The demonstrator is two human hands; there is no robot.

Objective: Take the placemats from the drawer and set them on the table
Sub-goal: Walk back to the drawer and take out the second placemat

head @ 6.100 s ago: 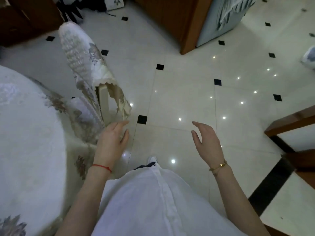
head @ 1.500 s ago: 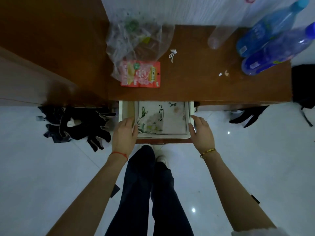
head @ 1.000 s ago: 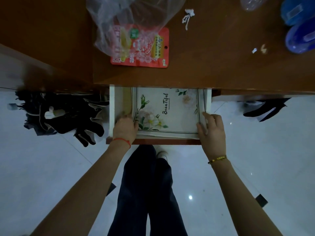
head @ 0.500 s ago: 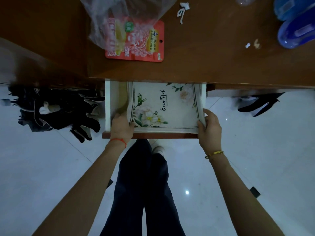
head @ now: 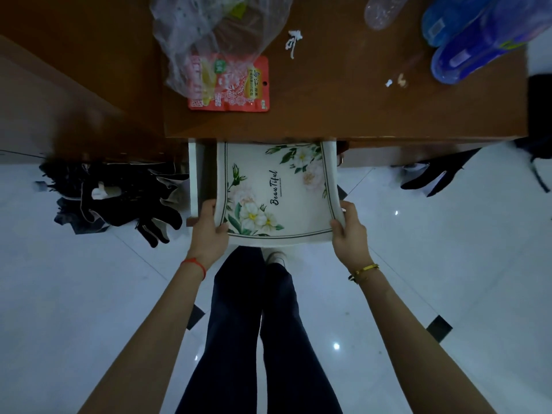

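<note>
A white placemat (head: pixel 277 189) printed with flowers and the word "Beautiful" is lifted partly out of the open white drawer (head: pixel 193 177) under the brown cabinet top (head: pixel 343 109). Its near edge hangs past the drawer front and its sides curl upward. My left hand (head: pixel 209 227) grips the near left corner, thumb on top. My right hand (head: pixel 348 231) grips the near right corner. Whether more placemats lie beneath it is hidden.
On the cabinet top lie a clear plastic bag (head: pixel 218 34), a red snack packet (head: pixel 230 85) and blue bottles (head: pixel 466 34). Black gloves (head: pixel 119 198) hang at the left, another dark glove (head: pixel 433 174) at the right. My legs stand on white tiled floor (head: pixel 448 264).
Both hands have closed on the placemat's near corners and pulled it up and toward me, out over the drawer front; before, they rested at the drawer's sides.
</note>
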